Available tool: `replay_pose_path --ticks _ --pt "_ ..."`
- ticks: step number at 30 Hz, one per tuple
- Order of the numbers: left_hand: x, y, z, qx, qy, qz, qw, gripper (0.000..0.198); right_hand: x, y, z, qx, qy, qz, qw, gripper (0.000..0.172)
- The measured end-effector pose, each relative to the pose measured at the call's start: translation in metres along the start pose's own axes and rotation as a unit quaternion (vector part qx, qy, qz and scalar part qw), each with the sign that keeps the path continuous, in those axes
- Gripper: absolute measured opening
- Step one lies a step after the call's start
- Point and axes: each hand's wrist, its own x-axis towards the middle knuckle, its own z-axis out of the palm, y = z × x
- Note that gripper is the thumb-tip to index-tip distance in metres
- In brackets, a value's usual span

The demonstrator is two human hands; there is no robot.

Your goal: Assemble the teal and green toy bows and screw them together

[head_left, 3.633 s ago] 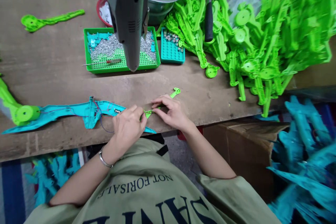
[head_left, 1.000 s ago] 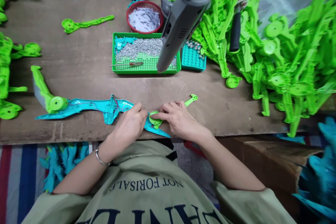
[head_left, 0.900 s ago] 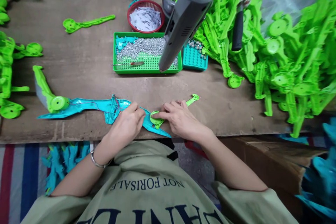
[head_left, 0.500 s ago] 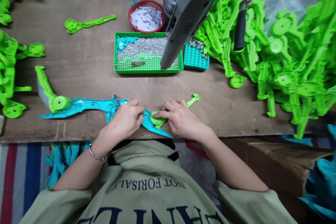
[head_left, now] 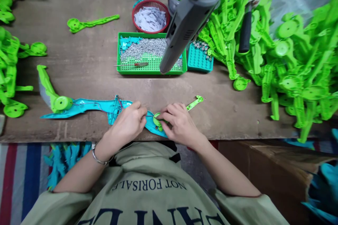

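Note:
A long blue plastic shell lies along the table's near edge, with thin wires running inside it. My left hand is closed over its middle, fingertips pinched on a thin wire that stretches toward the right. At the shell's right end sits a green plastic arm with a round end. My right hand is curled over this arm, thumb and forefinger at the round end where the wire reaches it. The fingers partly hide the arm. On the shell's left end rests another green part with a grey edge.
A green tray holds small metal pieces and a screwdriver. Beside it are a blue tray and a red basket of white strips. A grey tool hangs above. Green parts are heaped at right.
My right thumb and forefinger have come together at the green arm's round end, where the forefinger was stretched out before. The left hand keeps its pinch. The whole view has shifted slightly.

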Motion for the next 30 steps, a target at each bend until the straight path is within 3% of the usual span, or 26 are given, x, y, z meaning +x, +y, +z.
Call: replay_pose_path --ticks 7,14,26,30 --pt "-0.008 -0.003 0.008 -0.014 0.018 0.037 0.999 0.034 -0.002 0.000 0.003 -0.045 -0.013 -0.024 0.999 0.024" --pt "-0.015 0.010 0.013 0.132 -0.011 0.024 0.991 0.031 -0.001 -0.001 0.003 -0.044 -0.012 -0.010 0.999 0.019" --pt "-0.031 -0.011 0.037 0.273 0.063 0.144 0.949 0.049 -0.005 0.007 -0.004 0.023 -0.016 -0.019 0.999 0.026" --pt "-0.036 -0.014 0.042 0.294 0.091 0.154 0.939 0.049 -0.014 0.023 -0.021 0.082 0.025 -0.035 0.996 0.022"
